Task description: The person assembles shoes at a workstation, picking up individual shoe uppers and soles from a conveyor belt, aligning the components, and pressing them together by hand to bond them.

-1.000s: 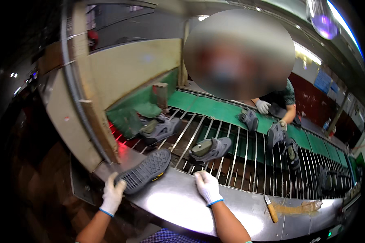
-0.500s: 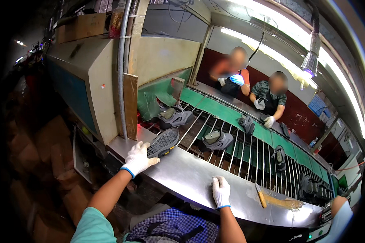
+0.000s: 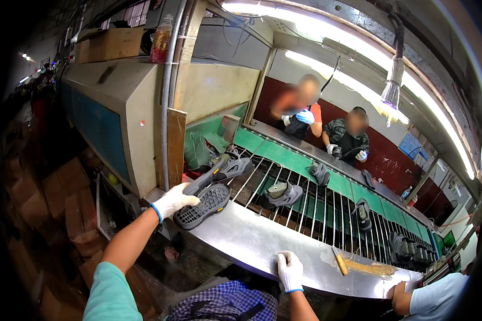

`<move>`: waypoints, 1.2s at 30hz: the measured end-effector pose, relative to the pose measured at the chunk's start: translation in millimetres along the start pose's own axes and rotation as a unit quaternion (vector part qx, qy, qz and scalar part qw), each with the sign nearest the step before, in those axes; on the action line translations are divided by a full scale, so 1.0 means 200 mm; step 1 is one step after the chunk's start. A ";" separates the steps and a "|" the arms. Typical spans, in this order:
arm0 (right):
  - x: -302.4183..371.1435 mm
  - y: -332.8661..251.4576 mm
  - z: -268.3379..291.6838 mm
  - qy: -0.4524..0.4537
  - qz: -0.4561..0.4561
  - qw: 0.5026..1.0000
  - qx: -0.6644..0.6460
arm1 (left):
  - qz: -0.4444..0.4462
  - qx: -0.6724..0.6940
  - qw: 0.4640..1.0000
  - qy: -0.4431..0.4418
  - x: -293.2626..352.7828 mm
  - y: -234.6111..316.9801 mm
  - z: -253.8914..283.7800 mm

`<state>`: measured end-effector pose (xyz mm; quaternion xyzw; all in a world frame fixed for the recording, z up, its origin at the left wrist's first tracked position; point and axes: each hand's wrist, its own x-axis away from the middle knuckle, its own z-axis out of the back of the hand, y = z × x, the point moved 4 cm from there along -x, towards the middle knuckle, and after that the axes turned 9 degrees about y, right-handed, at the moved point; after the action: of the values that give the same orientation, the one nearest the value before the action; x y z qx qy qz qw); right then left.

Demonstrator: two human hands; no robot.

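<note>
My left hand (image 3: pixel 174 200), in a white glove, holds a dark grey sandal (image 3: pixel 204 200) by its heel end, sole turned up, over the left end of the steel ledge (image 3: pixel 251 241). Resting flat on the near edge of that ledge is my right hand (image 3: pixel 290 270), also gloved, with nothing in it. Further sandals lie on the rod conveyor: one (image 3: pixel 231 167) just behind the held one, another (image 3: pixel 280 194) in the middle.
The green belt (image 3: pixel 305 166) carries more sandals (image 3: pixel 320 174) to the right (image 3: pixel 361 213). Two people (image 3: pixel 326 128) work at the far side. A brush (image 3: pixel 341 264) lies on the ledge at right. A co-worker's arm (image 3: pixel 423 297) rests at lower right. A large machine (image 3: pixel 118 107) stands left.
The view has swung a little to the right. My left hand still grips the sandal at the ledge's left end; my right hand has stayed on the ledge's near edge.
</note>
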<state>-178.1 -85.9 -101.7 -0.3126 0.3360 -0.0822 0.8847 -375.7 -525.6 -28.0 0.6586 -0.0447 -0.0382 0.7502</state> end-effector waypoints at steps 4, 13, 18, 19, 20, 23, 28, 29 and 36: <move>-0.06 -0.05 -0.02 -0.050 -0.006 0.999 -0.005 | -0.141 -0.241 0.954 0.107 0.12 0.20 -0.11; -0.24 -0.11 -0.20 -0.053 -0.058 0.996 -0.047 | -0.125 -0.259 0.954 -0.089 0.29 0.01 -0.77; -0.37 -0.41 -0.37 -0.289 -0.012 0.953 -0.085 | -0.118 -0.171 0.974 0.090 0.19 -0.32 -0.79; -0.37 -0.35 -0.38 -0.268 -0.048 0.957 -0.099 | -0.172 -0.162 0.967 0.096 0.19 -0.31 -0.83; -0.38 -0.30 -0.40 -0.248 -0.082 0.958 -0.116 | -0.225 -0.153 0.957 0.104 0.20 -0.29 -0.85; -0.57 -0.15 -0.48 -0.183 -0.161 0.964 -0.103 | -0.199 -0.124 0.965 0.120 0.20 -0.29 -0.85; -1.13 0.27 -0.63 -0.021 -0.175 0.977 -0.122 | -0.172 -0.123 0.969 0.126 0.19 -0.27 -0.86; -1.24 0.32 -0.65 -0.016 -0.132 0.988 -0.078 | -0.176 -0.121 0.967 0.137 0.19 -0.29 -0.85; -1.61 0.68 -0.97 0.005 -0.164 0.965 -0.203 | -0.246 -0.163 0.947 0.126 0.17 -0.26 -0.85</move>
<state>-556.8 39.0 -121.3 -0.5360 0.2941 -0.1582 0.7753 -320.9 -367.9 -100.4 0.5174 0.2203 -0.1450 0.8141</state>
